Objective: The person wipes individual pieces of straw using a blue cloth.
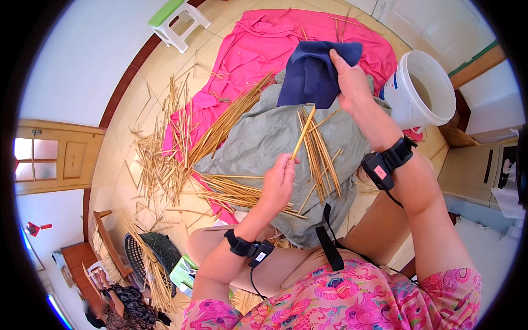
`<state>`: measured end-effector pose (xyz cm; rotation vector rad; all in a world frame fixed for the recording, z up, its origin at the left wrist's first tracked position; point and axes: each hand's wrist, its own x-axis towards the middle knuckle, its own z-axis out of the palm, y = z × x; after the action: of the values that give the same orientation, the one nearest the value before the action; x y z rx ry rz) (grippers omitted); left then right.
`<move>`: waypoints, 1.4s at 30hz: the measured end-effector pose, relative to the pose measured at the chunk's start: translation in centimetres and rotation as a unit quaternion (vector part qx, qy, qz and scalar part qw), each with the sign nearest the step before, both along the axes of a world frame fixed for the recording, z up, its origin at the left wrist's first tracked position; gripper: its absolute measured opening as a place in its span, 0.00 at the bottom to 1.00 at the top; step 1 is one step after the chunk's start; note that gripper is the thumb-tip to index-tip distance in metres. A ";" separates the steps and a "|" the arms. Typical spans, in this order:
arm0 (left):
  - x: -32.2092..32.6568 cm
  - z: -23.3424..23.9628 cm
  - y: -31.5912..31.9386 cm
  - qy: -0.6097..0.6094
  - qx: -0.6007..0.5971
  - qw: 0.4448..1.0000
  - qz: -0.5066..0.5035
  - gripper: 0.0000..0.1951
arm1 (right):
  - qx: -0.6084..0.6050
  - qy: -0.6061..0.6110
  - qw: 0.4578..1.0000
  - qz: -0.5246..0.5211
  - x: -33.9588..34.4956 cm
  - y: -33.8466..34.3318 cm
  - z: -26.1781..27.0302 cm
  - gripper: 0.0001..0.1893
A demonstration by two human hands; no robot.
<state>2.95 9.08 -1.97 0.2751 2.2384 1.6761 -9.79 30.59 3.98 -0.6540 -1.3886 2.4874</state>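
Note:
My left hand (pixel 277 181) grips the lower end of a peeled yellowish stalk (pixel 303 134), which slants up and right. My right hand (pixel 350 78) holds a dark blue cloth (pixel 309 76), thumb on top, and the stalk's upper end goes out of sight under the cloth. Below the cloth, a small loose group of stalks (pixel 319 154) lies on a grey-green sheet (pixel 260 140). A long bundle of thin stalks (pixel 235 117) rests left of it, and another pile (pixel 235 189) lies nearer my knees.
A pink cloth (pixel 247 45) lies under the sheet. A white bucket (pixel 441 99) with liquid stands at right, a green-topped stool (pixel 165 14) at upper left. Broken stalks (pixel 159 165) litter the floor at left. A dark plastic basket (pixel 163 247) and another person (pixel 123 303) are at lower left.

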 end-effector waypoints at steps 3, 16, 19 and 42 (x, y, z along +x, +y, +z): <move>-0.6 -0.3 0.3 -0.019 0.022 1.000 0.007 0.09 | 0.012 -0.005 0.998 0.056 0.7 -1.2 -1.5 0.12; -2.3 -0.1 -0.5 -0.005 -0.012 1.000 -0.006 0.10 | 0.022 -0.004 0.988 0.153 3.0 -4.4 -1.9 0.12; -1.8 0.3 -0.5 -0.013 0.000 0.999 -0.031 0.10 | 0.003 -0.004 0.994 0.109 1.9 -2.7 -1.3 0.11; -1.3 2.1 0.2 -0.303 0.224 0.919 -0.120 0.15 | 0.229 0.000 0.970 0.078 1.9 -2.0 -2.5 0.13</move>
<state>1.70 9.25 0.18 0.1050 1.3129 1.8042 -7.89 28.63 1.44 -0.4571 -1.9892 2.1429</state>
